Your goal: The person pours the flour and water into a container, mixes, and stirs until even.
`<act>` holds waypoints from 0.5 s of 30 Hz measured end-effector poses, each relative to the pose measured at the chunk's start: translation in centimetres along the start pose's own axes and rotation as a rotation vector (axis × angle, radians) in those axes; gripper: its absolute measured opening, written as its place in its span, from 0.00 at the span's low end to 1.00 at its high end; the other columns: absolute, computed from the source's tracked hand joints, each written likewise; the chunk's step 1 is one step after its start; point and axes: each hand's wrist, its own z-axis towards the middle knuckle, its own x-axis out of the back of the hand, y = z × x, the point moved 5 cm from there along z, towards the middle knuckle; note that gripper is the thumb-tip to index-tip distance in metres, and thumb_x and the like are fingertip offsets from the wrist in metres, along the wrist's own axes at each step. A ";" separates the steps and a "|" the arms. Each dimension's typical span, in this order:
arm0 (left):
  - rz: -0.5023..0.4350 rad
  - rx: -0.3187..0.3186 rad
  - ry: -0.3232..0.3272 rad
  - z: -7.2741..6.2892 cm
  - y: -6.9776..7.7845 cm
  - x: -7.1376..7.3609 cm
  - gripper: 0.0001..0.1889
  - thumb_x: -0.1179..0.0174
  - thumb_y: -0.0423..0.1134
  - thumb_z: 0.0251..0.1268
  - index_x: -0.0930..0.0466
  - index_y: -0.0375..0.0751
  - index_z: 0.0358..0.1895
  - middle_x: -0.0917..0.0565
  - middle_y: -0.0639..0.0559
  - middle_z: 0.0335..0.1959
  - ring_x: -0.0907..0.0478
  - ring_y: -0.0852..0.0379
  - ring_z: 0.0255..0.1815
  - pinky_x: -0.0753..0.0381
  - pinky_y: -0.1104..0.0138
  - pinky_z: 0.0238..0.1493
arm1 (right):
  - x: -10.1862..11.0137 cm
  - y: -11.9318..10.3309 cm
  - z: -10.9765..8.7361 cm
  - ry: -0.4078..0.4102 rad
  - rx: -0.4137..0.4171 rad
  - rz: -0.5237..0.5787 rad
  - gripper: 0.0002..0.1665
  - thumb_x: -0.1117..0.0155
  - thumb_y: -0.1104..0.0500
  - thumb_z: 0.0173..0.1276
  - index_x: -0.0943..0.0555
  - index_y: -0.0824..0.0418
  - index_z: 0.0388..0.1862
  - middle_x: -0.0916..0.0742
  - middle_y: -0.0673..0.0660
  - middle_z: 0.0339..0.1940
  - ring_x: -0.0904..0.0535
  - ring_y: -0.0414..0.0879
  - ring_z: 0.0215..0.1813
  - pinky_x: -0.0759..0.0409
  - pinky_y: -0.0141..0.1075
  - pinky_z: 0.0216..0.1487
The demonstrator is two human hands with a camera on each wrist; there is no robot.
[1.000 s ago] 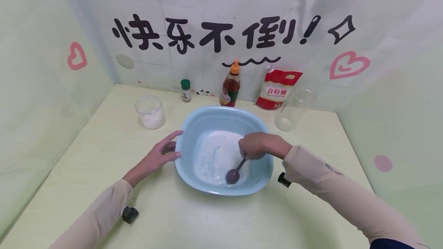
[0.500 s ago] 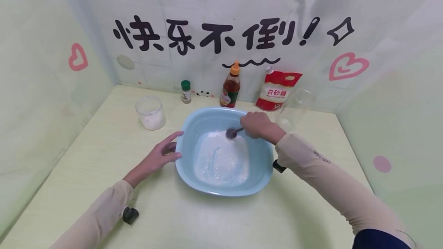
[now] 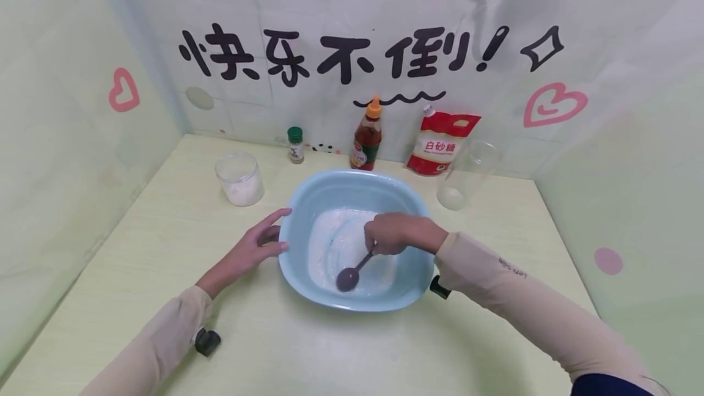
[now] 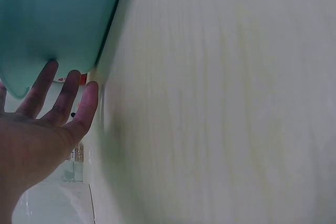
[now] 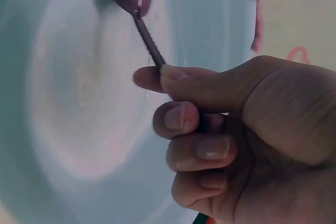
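A light blue plastic basin (image 3: 357, 179) stands on the table, with a thin layer of whitish, wet-looking stuff (image 3: 324, 231) on its floor. My left hand (image 3: 254, 250) steadies the basin's left side; thumb and index fingertips rest at the rim. In the left wrist view its other fingers (image 4: 65, 95) reach out straight and spread beside the outer wall. Over the basin, my right hand (image 3: 393, 233) grips a dark brown spoon (image 3: 348, 278) by its handle. The spoon's bowl is down near the front of the basin floor. Curled fingers hide the handle's end in the right wrist view.
Behind the basin stand a green-capped shaker (image 3: 295, 145), an orange-capped sauce bottle (image 3: 366, 139) and a red and white sugar pouch (image 3: 442, 142). A clear jar of white powder (image 3: 240, 180) is at the left, a tall clear container (image 3: 466, 176) at the right.
The right hand took the spoon to the back of the basin, then brought it forward and left to the front. Marks in the whitish layer have shifted. Left hand and basin have stayed put.
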 end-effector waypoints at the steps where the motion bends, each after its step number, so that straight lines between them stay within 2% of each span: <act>1: 0.005 0.001 0.001 0.0 0.0 0.0 0.37 0.39 0.34 0.70 0.46 0.45 0.79 0.25 0.26 0.64 0.25 0.31 0.64 0.16 0.62 0.54 | 0.1 0.5 -0.2 -0.013 -0.016 -0.012 0.07 0.30 0.58 0.67 0.14 0.51 0.44 0.15 0.50 0.38 0.24 0.47 0.42 0.20 0.39 0.49; 4: 0.017 0.000 0.002 -0.2 0.1 0.1 0.37 0.40 0.35 0.70 0.46 0.45 0.79 0.25 0.26 0.64 0.25 0.31 0.64 0.16 0.63 0.53 | 0.8 2.2 -1.0 -0.005 -0.080 -0.022 0.06 0.30 0.59 0.67 0.16 0.53 0.42 0.16 0.52 0.38 0.23 0.48 0.41 0.19 0.39 0.48; 9: 0.018 0.001 0.007 -0.3 0.1 0.3 0.37 0.40 0.35 0.70 0.45 0.46 0.79 0.26 0.26 0.65 0.26 0.31 0.65 0.15 0.64 0.52 | 2.8 5.0 -1.7 0.103 -0.202 0.022 0.13 0.28 0.61 0.62 0.21 0.56 0.43 0.16 0.56 0.39 0.21 0.51 0.39 0.17 0.41 0.47; 15: 0.011 0.000 -0.002 -0.2 0.2 0.2 0.37 0.40 0.35 0.70 0.46 0.46 0.79 0.26 0.26 0.65 0.27 0.29 0.65 0.15 0.63 0.53 | 3.9 5.6 -0.7 0.211 -0.221 -0.029 0.19 0.27 0.60 0.60 0.20 0.58 0.49 0.16 0.57 0.39 0.21 0.51 0.38 0.16 0.43 0.46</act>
